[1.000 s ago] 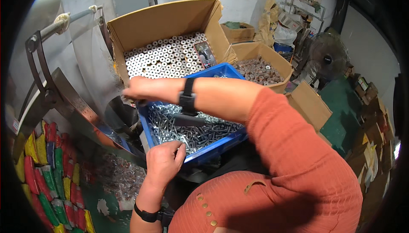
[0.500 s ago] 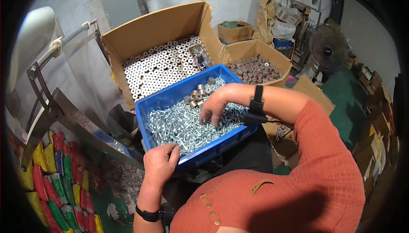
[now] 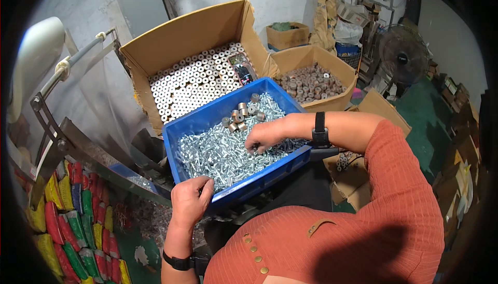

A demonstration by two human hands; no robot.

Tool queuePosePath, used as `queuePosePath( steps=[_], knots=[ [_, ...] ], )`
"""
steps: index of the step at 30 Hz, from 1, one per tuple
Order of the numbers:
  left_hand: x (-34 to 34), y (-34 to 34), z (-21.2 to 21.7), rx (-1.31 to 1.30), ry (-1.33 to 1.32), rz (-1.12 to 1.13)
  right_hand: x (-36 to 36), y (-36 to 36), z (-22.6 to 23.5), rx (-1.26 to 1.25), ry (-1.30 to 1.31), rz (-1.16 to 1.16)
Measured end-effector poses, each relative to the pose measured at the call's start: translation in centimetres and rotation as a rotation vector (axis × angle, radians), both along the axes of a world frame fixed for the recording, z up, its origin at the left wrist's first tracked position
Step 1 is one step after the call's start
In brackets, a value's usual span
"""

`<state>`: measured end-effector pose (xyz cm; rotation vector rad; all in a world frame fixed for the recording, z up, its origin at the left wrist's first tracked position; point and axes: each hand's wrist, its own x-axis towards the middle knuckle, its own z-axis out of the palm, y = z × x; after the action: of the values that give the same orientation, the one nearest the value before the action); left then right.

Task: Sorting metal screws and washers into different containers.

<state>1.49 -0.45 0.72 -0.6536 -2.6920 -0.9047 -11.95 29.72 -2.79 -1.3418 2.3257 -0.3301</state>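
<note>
A blue plastic bin in front of me holds a heap of small silvery screws. Several short metal cylinders with center holes lie on the screws toward the far side. My right hand is down at the screws, fingers curled together against them; its fingertips are partly hidden, so what they grip cannot be told. By the near left corner of the bin, my left hand is closed, thumb against the fingers. Whatever it may hold is hidden.
Behind the bin, a cardboard box holds rows of white-faced cylinders and a phone. Another carton to its right contains brownish cylinders. A metal-framed machine stands left, colorful packets below it; a fan stands right.
My right hand has lowered into the screws, and its fingers have drawn together. My left hand stays closed by the bin's corner. The view has shifted slightly.
</note>
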Motion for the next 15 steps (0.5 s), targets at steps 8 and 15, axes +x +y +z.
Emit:
queuePosePath(
  steps=[8,15],
  knots=[
    [-0.2,-0.2,-0.2,0.019,0.019,-0.016,1.4,0.4,3.6,-0.031,-0.098,-0.315],
    [-0.3,-0.5,-0.2,0.040,0.013,-0.024,0.6,1.8,5.4,-0.213,-0.388,-0.676]
  ],
)
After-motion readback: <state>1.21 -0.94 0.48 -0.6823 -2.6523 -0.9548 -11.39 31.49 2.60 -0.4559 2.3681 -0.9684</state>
